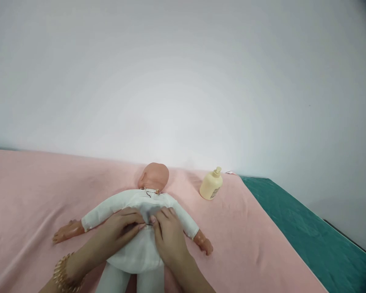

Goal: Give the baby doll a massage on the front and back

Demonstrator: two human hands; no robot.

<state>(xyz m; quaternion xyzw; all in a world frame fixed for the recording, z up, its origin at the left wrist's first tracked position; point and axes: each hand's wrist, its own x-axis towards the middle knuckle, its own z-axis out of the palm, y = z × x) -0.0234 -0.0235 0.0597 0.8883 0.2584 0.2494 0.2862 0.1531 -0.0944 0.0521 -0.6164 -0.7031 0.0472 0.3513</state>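
A baby doll (140,252) in white cloth lies with its smooth, bare head (155,176) away from me and its arms spread. Both my hands rest at the middle of its torso. Thumb and fingers of my left hand (125,226) are pinched together there. Close beside it, my right hand (170,235) also has its fingers closed. A short dark string (149,224) shows between the fingertips; its ends are hidden. Just above them is a greyish patch (149,209) on the torso. Another dark string (148,194) hangs at the neck.
A cream pump bottle (211,185) stands right of the doll's head. Pink cloth (247,236) lies under everything, with a green surface (308,228) showing at the right. Behind rises a pale wall (183,81). A gold bracelet (64,272) circles my left wrist.
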